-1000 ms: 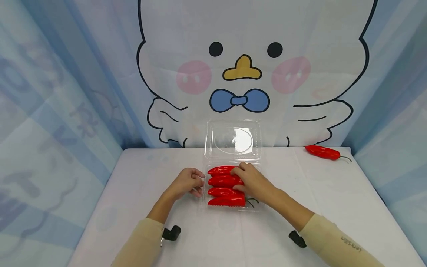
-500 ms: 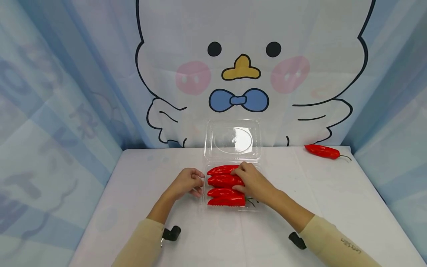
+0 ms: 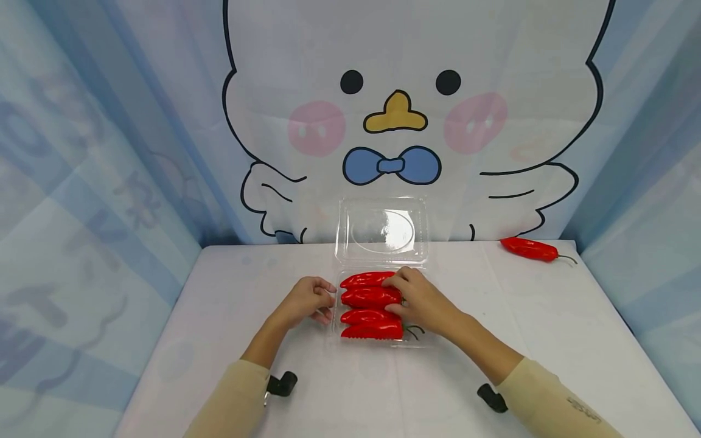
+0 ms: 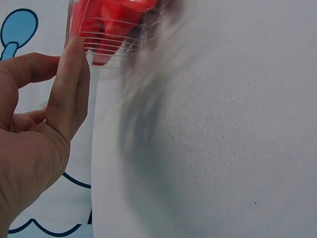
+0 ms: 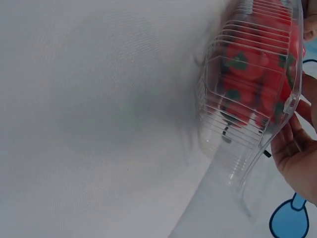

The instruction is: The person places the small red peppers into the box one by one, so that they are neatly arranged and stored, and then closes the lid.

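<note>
Several glossy red chili peppers (image 3: 371, 297) lie side by side in a clear hinged plastic box (image 3: 408, 342), their green stems toward the right. More of them show in a lower layer through the ribbed wall in the right wrist view. My left hand (image 3: 310, 300) is at the box's left edge, its extended fingertips (image 4: 75, 49) right at the rim. Over the stem ends is my right hand (image 3: 421, 301), thumb and fingers spread about the upper peppers and partly covering them. In the right wrist view its fingers (image 5: 307, 111) reach over the box's rim.
The box's transparent lid (image 3: 381, 231) stands raised at the back. One more red chili pepper (image 3: 529, 249) lies at the back right corner of the white-covered table (image 3: 350, 395). A printed curtain (image 3: 400, 61) rises behind the table.
My right hand has shifted slightly to the right, and a stem end beside its fingers now shows. The left hand stays in place, and the peppers lie much as before.
</note>
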`<state>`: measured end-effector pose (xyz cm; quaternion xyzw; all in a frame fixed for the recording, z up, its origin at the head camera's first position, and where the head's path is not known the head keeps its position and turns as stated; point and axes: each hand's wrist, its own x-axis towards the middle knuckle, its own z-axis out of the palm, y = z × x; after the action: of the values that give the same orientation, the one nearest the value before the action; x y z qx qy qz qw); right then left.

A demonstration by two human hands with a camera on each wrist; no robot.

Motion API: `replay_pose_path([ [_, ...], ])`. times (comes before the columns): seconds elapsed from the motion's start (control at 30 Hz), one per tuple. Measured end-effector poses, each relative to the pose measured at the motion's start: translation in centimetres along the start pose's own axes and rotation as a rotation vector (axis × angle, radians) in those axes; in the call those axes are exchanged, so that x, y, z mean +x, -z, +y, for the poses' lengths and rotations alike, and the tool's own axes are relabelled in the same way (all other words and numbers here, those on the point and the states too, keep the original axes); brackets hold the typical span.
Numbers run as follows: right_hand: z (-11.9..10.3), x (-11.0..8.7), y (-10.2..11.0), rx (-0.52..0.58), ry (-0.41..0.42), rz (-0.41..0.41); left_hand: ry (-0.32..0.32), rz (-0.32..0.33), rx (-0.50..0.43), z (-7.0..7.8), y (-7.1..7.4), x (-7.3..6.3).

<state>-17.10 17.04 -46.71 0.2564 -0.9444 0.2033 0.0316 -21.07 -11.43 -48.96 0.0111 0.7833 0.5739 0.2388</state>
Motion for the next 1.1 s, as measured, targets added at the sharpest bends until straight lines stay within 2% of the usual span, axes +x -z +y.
replay_pose_path([
  [0.3, 1.4, -0.9, 1.4, 0.038, -0.044, 0.039, -0.008, 0.002, 0.007, 0.1, -0.1, -0.1],
  [0.6, 3.3, -2.1, 3.4, 0.068, -0.132, 0.106, -0.006, -0.007, 0.005, -0.1, 0.0, 0.1],
  [0.87, 6.0, -3.6, 4.8, 0.064, -0.228, 0.161, 0.009, -0.007, 0.011, -0.1, 0.0, 0.1],
  [1.1, 8.6, -5.1, 5.5, 0.042, -0.25, 0.194, 0.007, -0.014, -0.007, 0.0, 0.1, 0.1],
])
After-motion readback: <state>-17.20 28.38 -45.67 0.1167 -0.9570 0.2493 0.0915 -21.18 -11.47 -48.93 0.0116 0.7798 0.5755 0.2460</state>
